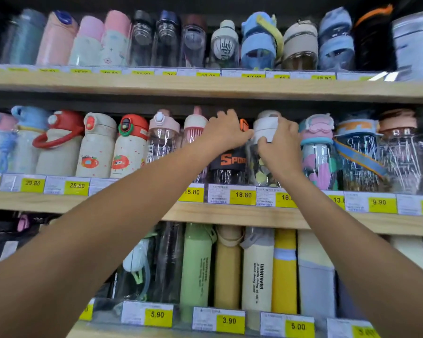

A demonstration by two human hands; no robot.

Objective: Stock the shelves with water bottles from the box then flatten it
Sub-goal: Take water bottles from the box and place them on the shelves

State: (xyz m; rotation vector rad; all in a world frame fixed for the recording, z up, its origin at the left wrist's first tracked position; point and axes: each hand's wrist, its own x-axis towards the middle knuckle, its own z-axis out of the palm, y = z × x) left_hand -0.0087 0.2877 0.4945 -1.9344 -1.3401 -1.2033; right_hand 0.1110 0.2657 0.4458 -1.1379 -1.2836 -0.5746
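Fingers (263, 140) of the right hand (279, 147) curl round the neck of the white-lid bottle (264, 128), just under its cap. The left hand (226, 131) lies over the top of the black bottle (227, 159) beside it. Its thumb is against the bottle's shoulder and its fingers bend over the cap, tips out of sight. An orange clasp (243, 125) shows between the two hands. Both bottles stand upright and touching in the front row of the middle shelf (230, 215), near its centre. Two bare arms reach up to them.

Three wooden shelves are in view: the top shelf (205, 85), the middle one and the bottom shelf (83, 331), each packed edge to edge with bottles. The middle row holds about a dozen, two of them cream with tomato prints (95, 152) (128, 154). Yellow price tags run along every shelf edge.

"Spor" in orange letters reads across the black bottle, the rest hidden by its neighbour. Middle tags read 29.80, 25.80, 15.80, 18.80 (243, 195) and 9.90. Bottom tags read 5.90, 3.90 and 5.00. Below, a cream bottle (258, 276) carries "WHATEVER" down its side. The top tags are too blurred to read.
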